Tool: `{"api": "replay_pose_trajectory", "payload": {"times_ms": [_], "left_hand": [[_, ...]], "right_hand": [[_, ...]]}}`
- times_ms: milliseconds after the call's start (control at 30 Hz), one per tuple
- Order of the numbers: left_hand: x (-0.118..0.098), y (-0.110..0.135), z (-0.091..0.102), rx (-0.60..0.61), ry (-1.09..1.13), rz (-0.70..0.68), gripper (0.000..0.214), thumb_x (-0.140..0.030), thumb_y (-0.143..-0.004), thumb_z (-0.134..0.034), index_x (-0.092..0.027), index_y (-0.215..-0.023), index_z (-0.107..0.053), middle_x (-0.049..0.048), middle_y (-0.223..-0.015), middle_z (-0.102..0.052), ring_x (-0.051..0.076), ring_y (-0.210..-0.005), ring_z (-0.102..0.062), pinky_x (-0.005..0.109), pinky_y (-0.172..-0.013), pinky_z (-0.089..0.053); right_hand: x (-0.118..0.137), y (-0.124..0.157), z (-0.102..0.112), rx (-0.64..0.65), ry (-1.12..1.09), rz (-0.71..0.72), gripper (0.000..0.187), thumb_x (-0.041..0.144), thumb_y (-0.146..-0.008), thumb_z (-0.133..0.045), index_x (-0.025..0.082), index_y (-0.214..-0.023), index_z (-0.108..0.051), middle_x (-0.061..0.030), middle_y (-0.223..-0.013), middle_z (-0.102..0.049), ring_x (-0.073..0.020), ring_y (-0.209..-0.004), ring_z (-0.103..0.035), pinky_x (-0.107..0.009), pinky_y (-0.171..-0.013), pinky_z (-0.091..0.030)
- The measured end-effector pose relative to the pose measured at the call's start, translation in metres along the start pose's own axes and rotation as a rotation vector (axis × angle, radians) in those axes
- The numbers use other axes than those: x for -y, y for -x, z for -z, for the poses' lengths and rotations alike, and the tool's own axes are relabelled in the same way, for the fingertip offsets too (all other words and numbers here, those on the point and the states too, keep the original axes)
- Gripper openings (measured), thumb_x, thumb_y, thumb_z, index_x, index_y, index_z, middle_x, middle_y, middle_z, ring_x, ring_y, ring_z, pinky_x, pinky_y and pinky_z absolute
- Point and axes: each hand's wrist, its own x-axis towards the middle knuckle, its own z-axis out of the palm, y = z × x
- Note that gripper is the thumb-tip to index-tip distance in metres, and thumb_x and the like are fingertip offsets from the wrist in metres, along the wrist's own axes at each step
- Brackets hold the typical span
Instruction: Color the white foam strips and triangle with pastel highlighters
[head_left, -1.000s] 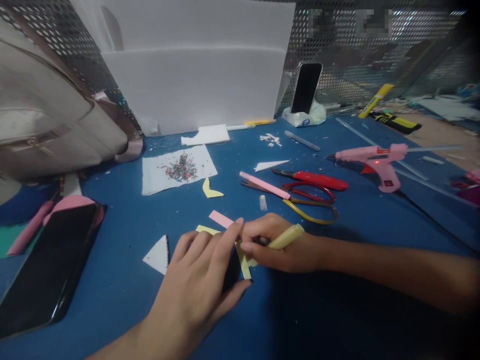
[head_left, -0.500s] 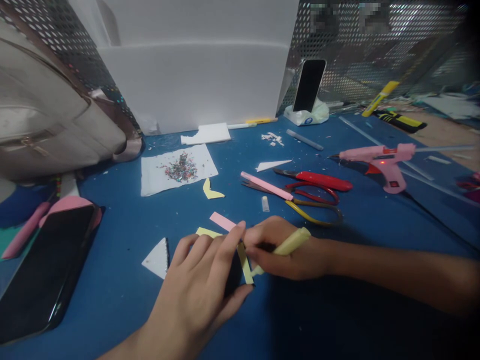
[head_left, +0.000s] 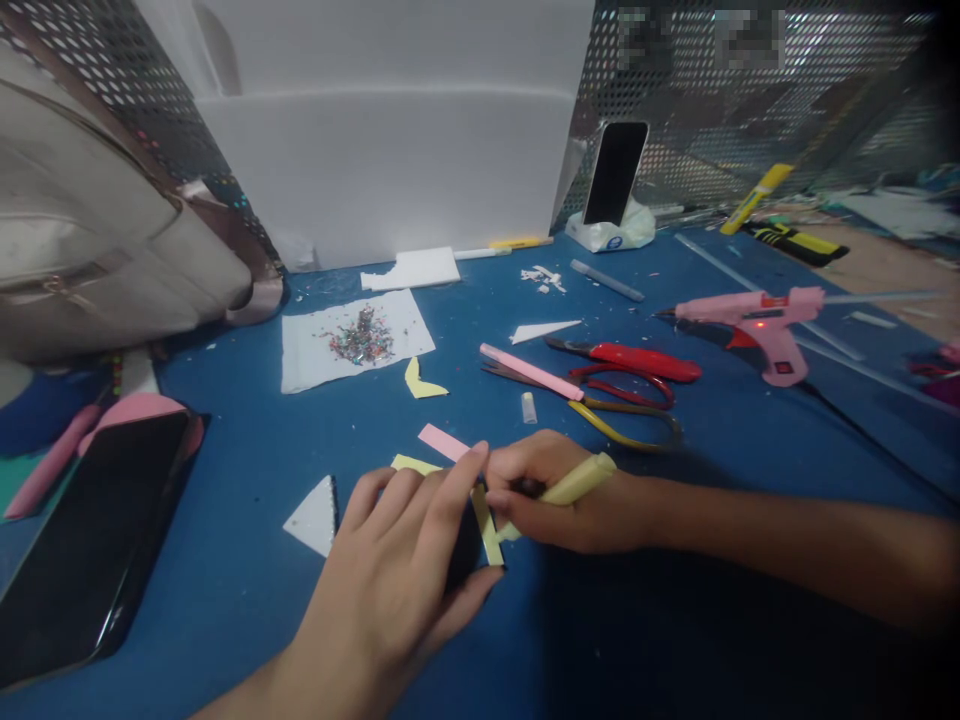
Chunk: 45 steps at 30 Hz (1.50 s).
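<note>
- Our right hand clamps a yellow marker, apparently colouring the yellow strip
- Left hand beside the strip — we can't tell its grip; further strokes would need steadiness

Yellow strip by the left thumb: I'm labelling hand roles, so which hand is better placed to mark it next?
Right, probably: the right hand holds the yellow marker, its tip beside the yellow strip, while the left hand has a fingertip at the pink strip.
</note>
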Motion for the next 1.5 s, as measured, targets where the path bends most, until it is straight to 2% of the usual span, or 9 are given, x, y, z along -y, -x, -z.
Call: {"api": "replay_pose_trajectory", "payload": {"times_ms": [500,633,733,867,967,1100,1233,1333,1500], "left_hand": [[0.0004,0.0002,-0.0002,0.002,0.014,0.0,0.069,-0.028,-0.09,-0.063,-0.013,-0.146,-0.026,0.0066,-0.11,-0.063,0.023,-0.092,-0.051,0.038,-0.088,-0.032],[0.0,0.0017,0.0001,0.014,0.008,0.011,0.069,-0.029,-0.09,-0.062,-0.014,-0.146,-0.025,0.0061,-0.108,-0.063,0.023,-0.091,-0.051,0.038,-0.087,-0.033],[0.0001,0.0021,0.0002,0.009,0.013,0.009,0.069,-0.03,-0.091,-0.062,-0.015,-0.147,-0.024,0.0065,-0.11,-0.063,0.023,-0.092,-0.052,0.038,-0.087,-0.033],[0.0003,0.0017,0.0002,0.002,0.012,0.002,0.069,-0.029,-0.09,-0.063,-0.014,-0.147,-0.026,0.0063,-0.108,-0.063,0.023,-0.091,-0.051,0.038,-0.087,-0.032],[0.0004,0.0013,-0.0002,0.006,0.025,0.003,0.071,-0.028,-0.089,-0.064,-0.014,-0.147,-0.025,0.0063,-0.11,-0.062,0.022,-0.092,-0.05,0.038,-0.088,-0.032],[0.0008,0.0009,-0.0002,0.007,0.023,0.0,0.071,-0.026,-0.089,-0.064,-0.013,-0.147,-0.025,0.0067,-0.11,-0.061,0.023,-0.092,-0.05,0.038,-0.088,-0.032],[0.001,0.0007,-0.0003,-0.001,0.02,-0.011,0.071,-0.028,-0.089,-0.064,-0.012,-0.146,-0.026,0.007,-0.11,-0.061,0.023,-0.092,-0.049,0.038,-0.088,-0.031],[0.0005,0.0003,-0.0005,0.0,0.02,-0.007,0.07,-0.027,-0.089,-0.064,-0.011,-0.146,-0.027,0.0068,-0.109,-0.061,0.023,-0.091,-0.049,0.038,-0.088,-0.031],[0.0,0.0,-0.0006,0.0,0.037,0.0,0.067,-0.027,-0.091,-0.062,-0.012,-0.146,-0.027,0.0059,-0.108,-0.061,0.022,-0.092,-0.049,0.037,-0.088,-0.031]], "right_hand": [[-0.0004,0.0007,-0.0006,0.01,0.041,0.03,0.028,0.027,-0.092,-0.049,0.016,-0.066,-0.046,0.0034,-0.06,-0.045,-0.0086,-0.055,-0.039,-0.021,-0.054,-0.033],[0.0001,0.0008,-0.0007,-0.044,0.022,0.014,0.026,0.027,-0.092,-0.048,0.016,-0.069,-0.047,0.0027,-0.062,-0.047,-0.0089,-0.056,-0.04,-0.021,-0.054,-0.033],[0.0007,0.0005,-0.0004,0.012,0.028,0.017,0.027,0.027,-0.092,-0.048,0.016,-0.067,-0.045,0.0031,-0.061,-0.046,-0.0089,-0.056,-0.039,-0.021,-0.054,-0.034],[0.0006,-0.0004,-0.0003,-0.041,0.01,0.001,0.026,0.028,-0.093,-0.047,0.016,-0.07,-0.047,0.0028,-0.063,-0.046,-0.0093,-0.057,-0.04,-0.021,-0.054,-0.034],[0.0001,-0.0007,-0.0001,0.023,0.018,0.026,0.027,0.027,-0.092,-0.048,0.016,-0.068,-0.046,0.0032,-0.061,-0.046,-0.0088,-0.056,-0.039,-0.021,-0.054,-0.034],[0.0002,-0.0003,0.0,-0.046,-0.004,0.018,0.027,0.027,-0.093,-0.046,0.016,-0.069,-0.046,0.0026,-0.062,-0.046,-0.009,-0.057,-0.04,-0.021,-0.054,-0.034],[0.0009,0.0001,0.0002,0.035,0.011,0.038,0.028,0.027,-0.092,-0.047,0.016,-0.066,-0.046,0.0025,-0.061,-0.046,-0.0091,-0.056,-0.041,-0.021,-0.054,-0.034],[0.0011,0.0,0.0003,-0.033,0.01,0.02,0.026,0.025,-0.093,-0.046,0.016,-0.069,-0.048,0.002,-0.062,-0.048,-0.0091,-0.057,-0.042,-0.021,-0.054,-0.035],[0.0015,-0.0006,0.0002,0.012,0.029,0.035,0.028,0.025,-0.092,-0.047,0.016,-0.066,-0.047,0.0021,-0.06,-0.048,-0.0091,-0.056,-0.043,-0.021,-0.055,-0.035]]}}
